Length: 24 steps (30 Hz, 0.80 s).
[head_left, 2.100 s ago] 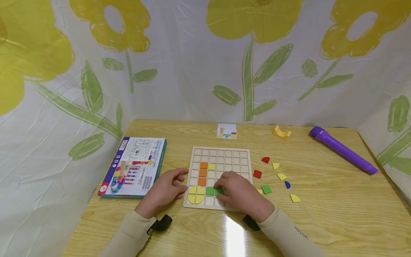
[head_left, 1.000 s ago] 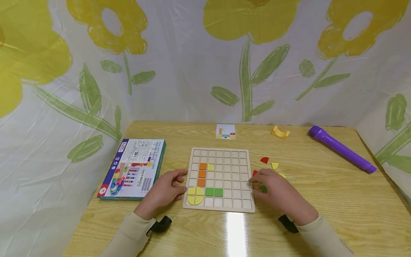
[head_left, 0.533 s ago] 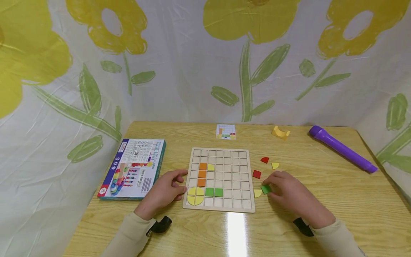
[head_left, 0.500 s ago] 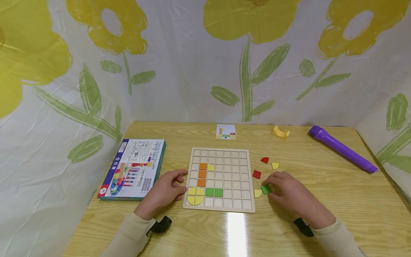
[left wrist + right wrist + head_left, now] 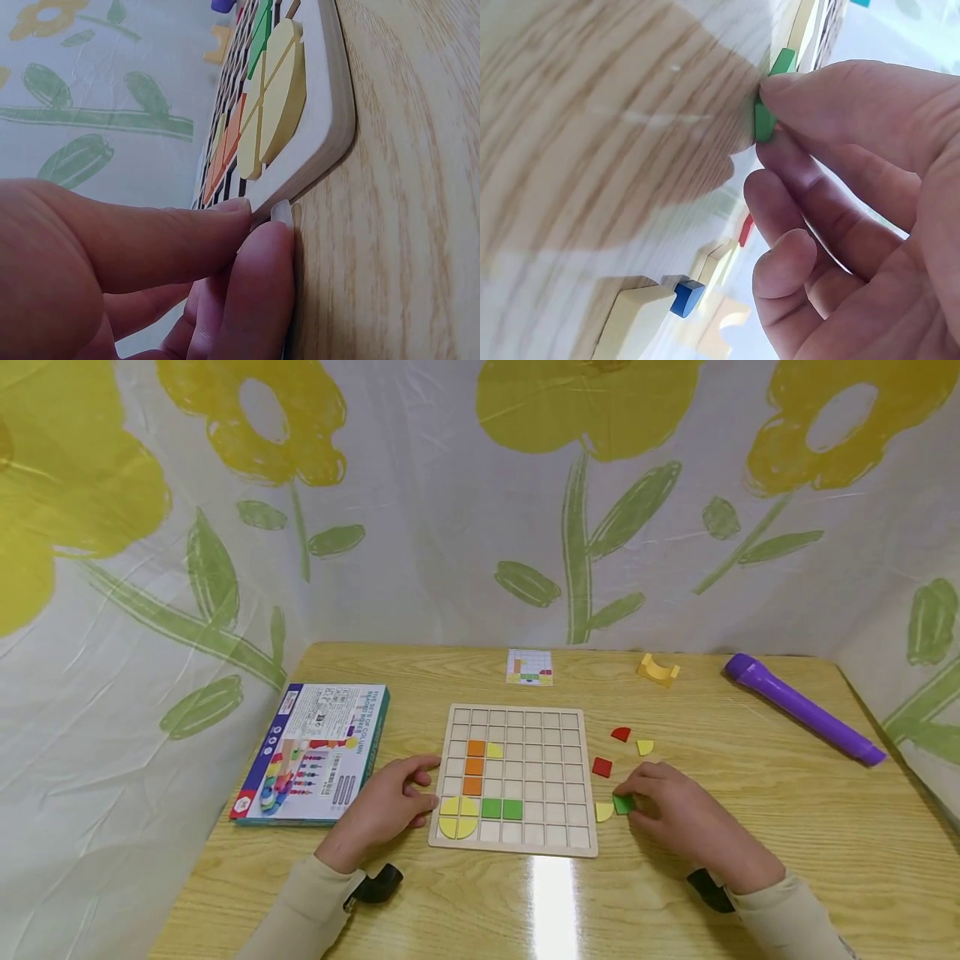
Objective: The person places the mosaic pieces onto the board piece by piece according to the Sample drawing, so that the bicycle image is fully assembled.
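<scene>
My left hand (image 5: 384, 802) rests with its fingertips against the left edge of a wooden grid board (image 5: 534, 777); the left wrist view shows the thumb right at the board's rim (image 5: 319, 157). My right hand (image 5: 678, 814) pinches a green square tile (image 5: 765, 120) between thumb and fingers, low over the table right of the board. In the grid lie two green squares (image 5: 502, 808), a column of orange squares (image 5: 474, 767), a yellow quarter-circle (image 5: 495, 750) and a yellow circle of quarter pieces (image 5: 458, 817). Another yellow quarter-circle (image 5: 604, 812) lies beside the pinched tile.
Loose around the right hand are a red square (image 5: 602, 767), a red quarter-circle (image 5: 621, 734), a yellow one (image 5: 645, 747) and a blue piece (image 5: 687, 298). Behind the board stand a pattern card (image 5: 529, 667), a yellow arch (image 5: 658, 671) and a purple microphone-shaped object (image 5: 804, 708). A box (image 5: 311, 752) lies left.
My right hand has left the second green square in the grid, moved right off the board and taken hold of a loose green square. The left hand has stayed at the board's edge.
</scene>
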Each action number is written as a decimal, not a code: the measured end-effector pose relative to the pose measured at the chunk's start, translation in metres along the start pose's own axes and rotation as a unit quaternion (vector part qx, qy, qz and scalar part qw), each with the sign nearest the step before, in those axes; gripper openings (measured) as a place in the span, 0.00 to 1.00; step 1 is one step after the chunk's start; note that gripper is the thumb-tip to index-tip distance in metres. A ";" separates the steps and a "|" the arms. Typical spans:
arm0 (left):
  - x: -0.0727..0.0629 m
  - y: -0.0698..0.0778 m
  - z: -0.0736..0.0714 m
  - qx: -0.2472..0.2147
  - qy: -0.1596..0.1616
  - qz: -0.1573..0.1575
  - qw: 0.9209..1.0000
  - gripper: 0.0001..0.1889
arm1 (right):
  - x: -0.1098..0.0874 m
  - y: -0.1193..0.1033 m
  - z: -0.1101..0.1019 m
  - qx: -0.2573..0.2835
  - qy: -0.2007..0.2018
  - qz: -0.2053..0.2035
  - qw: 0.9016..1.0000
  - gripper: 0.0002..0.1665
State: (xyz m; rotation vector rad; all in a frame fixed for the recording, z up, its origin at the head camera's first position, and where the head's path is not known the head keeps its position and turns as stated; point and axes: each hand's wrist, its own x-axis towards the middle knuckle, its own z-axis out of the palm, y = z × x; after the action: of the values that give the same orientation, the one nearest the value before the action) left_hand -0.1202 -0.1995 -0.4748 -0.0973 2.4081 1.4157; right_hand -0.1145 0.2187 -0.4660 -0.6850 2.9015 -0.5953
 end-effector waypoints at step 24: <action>-0.001 0.000 -0.001 0.001 -0.001 0.000 1.000 0.30 | 0.014 -0.017 -0.003 0.015 0.016 -0.017 1.000 0.11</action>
State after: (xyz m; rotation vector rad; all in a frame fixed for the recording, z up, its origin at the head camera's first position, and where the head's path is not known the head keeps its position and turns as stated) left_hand -0.1198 -0.2001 -0.4744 -0.0963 2.4066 1.4129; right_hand -0.1208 0.1994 -0.4564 -0.7295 2.9098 -0.6587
